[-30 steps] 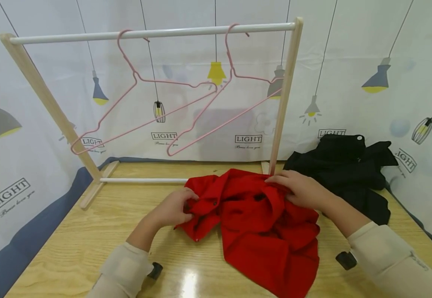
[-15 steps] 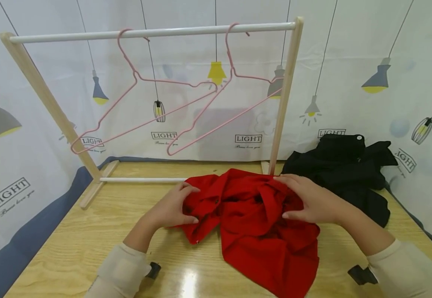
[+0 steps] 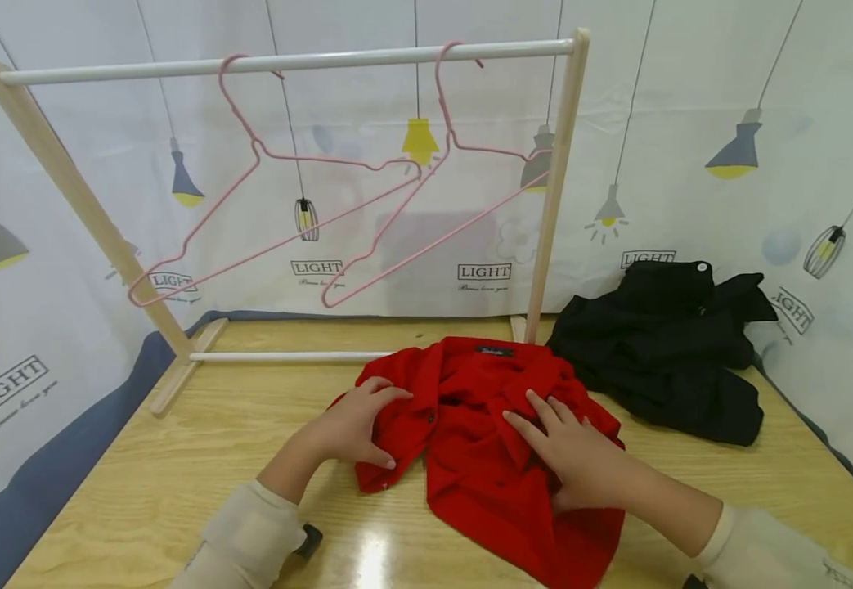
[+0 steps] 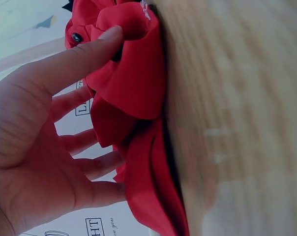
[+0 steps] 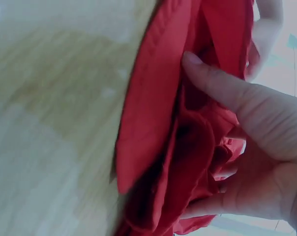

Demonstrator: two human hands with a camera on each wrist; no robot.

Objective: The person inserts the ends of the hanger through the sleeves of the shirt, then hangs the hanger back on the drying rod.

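Observation:
A red shirt [image 3: 470,466] with a dark neck label [image 3: 495,351] and dark buttons lies rumpled on the wooden table, its collar end towards the rack. My left hand [image 3: 356,421] rests at the shirt's left side with fingers spread and thumb apart. In the left wrist view, the thumb [image 4: 97,51] lies against the red cloth and the other fingertips reach its far side. On the shirt's right part is my right hand [image 3: 576,458], fingers extended over the folds. The right wrist view shows its thumb [image 5: 212,81] against a fold, with some fingers partly hidden by cloth.
Behind the shirt stands a wooden rack [image 3: 560,180] with a white top rail [image 3: 352,59]. Two pink wire hangers [image 3: 208,217] hang from it. A folded black garment [image 3: 662,352] lies at the back right of the table [image 3: 198,474].
My right hand has left the upper right of the shirt and come down and left onto its folds. The collar now lies spread, showing the label. My left hand stays near the left side.

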